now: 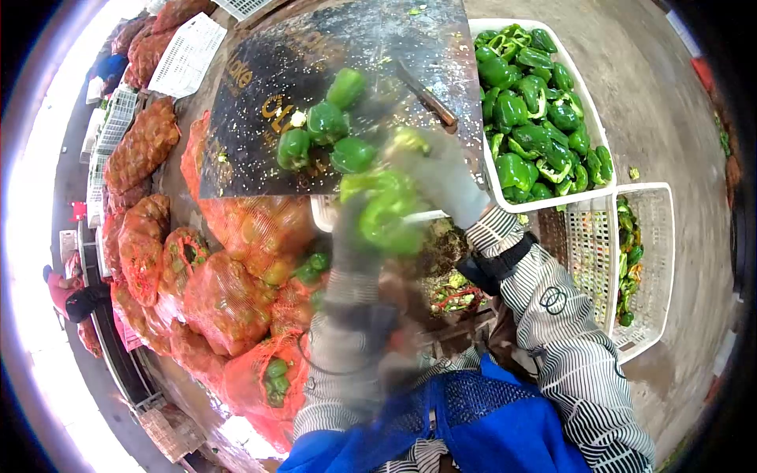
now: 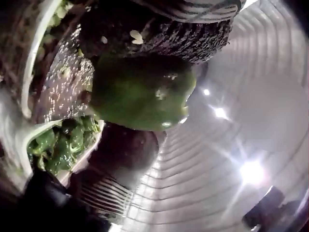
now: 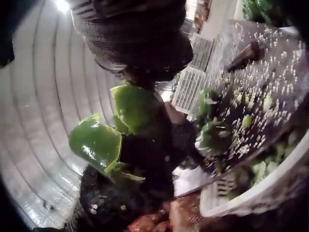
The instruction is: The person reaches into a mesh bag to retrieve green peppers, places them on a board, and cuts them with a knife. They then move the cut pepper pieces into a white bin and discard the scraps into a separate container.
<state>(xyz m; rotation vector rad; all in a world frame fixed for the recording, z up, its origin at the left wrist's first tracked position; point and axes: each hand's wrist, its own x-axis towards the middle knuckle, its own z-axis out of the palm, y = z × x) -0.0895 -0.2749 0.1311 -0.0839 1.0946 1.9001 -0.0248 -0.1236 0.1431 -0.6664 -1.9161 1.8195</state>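
Over the near edge of the board (image 1: 244, 162) we find the left hand (image 1: 352, 236) gripping a green pepper (image 2: 140, 94), shaded and notched at one end, and the right hand (image 1: 453, 181) holding cut pepper pieces (image 3: 96, 144), glossy, with ragged edges. We judge coring by hand to be underway; the next move likely calls for releasing cleaned pieces. Beyond lie four loose peppers (image 1: 327, 124), then a knife (image 1: 430, 96) by the right edge, outside which stands a filled crate (image 1: 560, 199)
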